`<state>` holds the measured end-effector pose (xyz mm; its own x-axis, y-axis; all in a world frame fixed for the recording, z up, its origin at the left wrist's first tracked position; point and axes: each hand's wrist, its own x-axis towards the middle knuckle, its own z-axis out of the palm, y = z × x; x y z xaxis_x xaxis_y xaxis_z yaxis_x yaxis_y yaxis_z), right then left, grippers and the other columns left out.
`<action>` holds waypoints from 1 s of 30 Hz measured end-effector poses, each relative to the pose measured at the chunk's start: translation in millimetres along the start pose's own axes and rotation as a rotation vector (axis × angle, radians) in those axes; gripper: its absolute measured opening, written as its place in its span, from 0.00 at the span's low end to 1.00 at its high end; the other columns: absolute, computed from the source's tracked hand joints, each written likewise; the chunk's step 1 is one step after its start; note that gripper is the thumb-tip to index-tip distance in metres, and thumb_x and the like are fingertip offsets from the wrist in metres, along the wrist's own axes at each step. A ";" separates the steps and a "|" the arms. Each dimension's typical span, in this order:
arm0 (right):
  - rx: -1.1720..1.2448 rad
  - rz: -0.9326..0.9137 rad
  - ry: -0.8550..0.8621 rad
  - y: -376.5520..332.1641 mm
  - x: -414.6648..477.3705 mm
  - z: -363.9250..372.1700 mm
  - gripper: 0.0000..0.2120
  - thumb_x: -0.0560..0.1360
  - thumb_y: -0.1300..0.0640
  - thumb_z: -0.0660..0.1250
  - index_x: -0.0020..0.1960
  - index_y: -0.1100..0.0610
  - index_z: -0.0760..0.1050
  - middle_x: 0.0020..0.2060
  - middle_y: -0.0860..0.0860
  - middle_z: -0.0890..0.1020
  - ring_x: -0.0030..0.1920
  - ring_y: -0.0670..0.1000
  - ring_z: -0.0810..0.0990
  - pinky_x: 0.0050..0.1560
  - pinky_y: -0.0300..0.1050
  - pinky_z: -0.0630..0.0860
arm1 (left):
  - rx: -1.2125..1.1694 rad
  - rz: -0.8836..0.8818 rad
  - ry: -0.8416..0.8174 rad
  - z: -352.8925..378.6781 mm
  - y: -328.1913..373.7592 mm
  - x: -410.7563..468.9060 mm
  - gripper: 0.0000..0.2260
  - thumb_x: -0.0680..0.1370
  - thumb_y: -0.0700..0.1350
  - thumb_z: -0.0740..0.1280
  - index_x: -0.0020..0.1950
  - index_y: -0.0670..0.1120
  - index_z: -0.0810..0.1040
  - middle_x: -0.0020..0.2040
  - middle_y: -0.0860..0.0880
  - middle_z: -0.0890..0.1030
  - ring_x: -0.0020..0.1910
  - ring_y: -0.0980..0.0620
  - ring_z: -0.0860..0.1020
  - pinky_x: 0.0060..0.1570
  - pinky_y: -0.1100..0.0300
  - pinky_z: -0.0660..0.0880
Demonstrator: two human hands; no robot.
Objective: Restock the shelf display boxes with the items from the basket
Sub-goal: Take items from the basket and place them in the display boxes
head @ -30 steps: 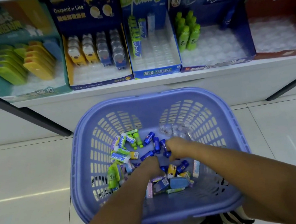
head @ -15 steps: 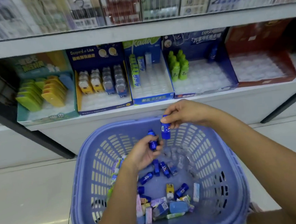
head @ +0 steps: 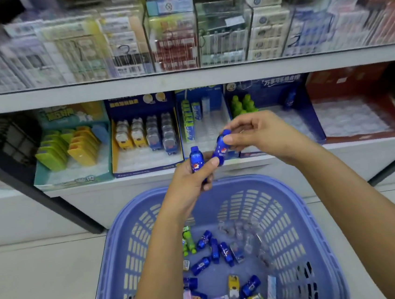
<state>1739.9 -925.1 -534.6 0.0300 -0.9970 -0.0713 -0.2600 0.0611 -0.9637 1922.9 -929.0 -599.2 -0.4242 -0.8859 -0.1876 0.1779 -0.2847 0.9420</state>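
Observation:
My left hand point(head: 190, 181) grips a small blue bottle-shaped item point(head: 197, 160) upright above the purple basket point(head: 303, 213). Beside it, my right hand point(head: 255, 132) pinches a second blue bottle item point(head: 221, 150), tilted, in front of the shelf edge. Both hands hover just before the blue display box point(head: 293, 122) that holds green bottle items point(head: 242, 105) and one blue bottle point(head: 291, 99) at its back. Several more blue bottles point(head: 216, 249) and mixed small packets lie in the basket's bottom.
Along the lower shelf stand a teal box with green and yellow cases point(head: 69, 148), a dark blue box of small figures point(head: 145, 136), a blue box with green sticks point(head: 189, 123) and a red box with a bare tray point(head: 354, 118). Packaged goods fill the upper shelf point(head: 184, 77).
Both hands came up out of the basket, each with a blue bottle item, and rose to the height of the lower shelf. The view tilted upward.

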 end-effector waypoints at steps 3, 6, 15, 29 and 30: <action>0.014 -0.081 0.248 1.5 14.4 -11.2 0.06 0.71 0.65 0.71 0.47 0.59 0.79 0.38 0.55 0.81 0.35 0.44 0.81 0.40 0.34 0.79 | 0.092 -0.011 0.159 -1.9 2.2 4.9 0.10 0.79 0.50 0.64 0.53 0.44 0.77 0.39 0.52 0.80 0.30 0.57 0.71 0.29 0.64 0.69; -0.016 -0.107 0.407 7.7 27.2 -27.6 0.07 0.72 0.64 0.71 0.50 0.60 0.78 0.38 0.51 0.81 0.36 0.42 0.80 0.42 0.34 0.78 | -0.060 -0.072 0.201 0.6 6.7 9.8 0.09 0.81 0.46 0.58 0.49 0.44 0.75 0.35 0.49 0.76 0.27 0.56 0.71 0.24 0.64 0.67; -0.227 -0.125 0.813 29.2 40.5 -92.6 0.10 0.73 0.57 0.71 0.51 0.62 0.80 0.46 0.56 0.83 0.47 0.54 0.81 0.50 0.43 0.75 | 0.234 0.063 0.096 15.1 5.5 9.6 0.09 0.80 0.49 0.61 0.53 0.48 0.79 0.35 0.56 0.74 0.29 0.58 0.70 0.32 0.65 0.70; -0.827 -0.033 0.381 59.5 82.2 -155.5 0.14 0.74 0.58 0.68 0.59 0.60 0.77 0.54 0.58 0.81 0.53 0.57 0.77 0.51 0.41 0.69 | -0.022 -0.086 0.081 58.1 -16.0 18.7 0.13 0.82 0.43 0.56 0.48 0.44 0.80 0.34 0.50 0.78 0.27 0.56 0.71 0.24 0.65 0.66; -0.844 -0.039 0.381 61.3 83.6 -157.3 0.14 0.74 0.58 0.68 0.59 0.60 0.77 0.53 0.58 0.81 0.53 0.56 0.77 0.51 0.41 0.69 | -0.047 -0.096 0.072 61.1 -16.6 19.4 0.13 0.82 0.42 0.55 0.50 0.43 0.79 0.33 0.50 0.77 0.27 0.56 0.70 0.23 0.65 0.65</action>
<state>1574.7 -1012.2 -559.1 -0.2267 -0.9550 0.1910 -0.8866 0.1212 -0.4463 1857.4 -919.1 -601.4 -0.3768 -0.8773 -0.2972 0.1820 -0.3848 0.9049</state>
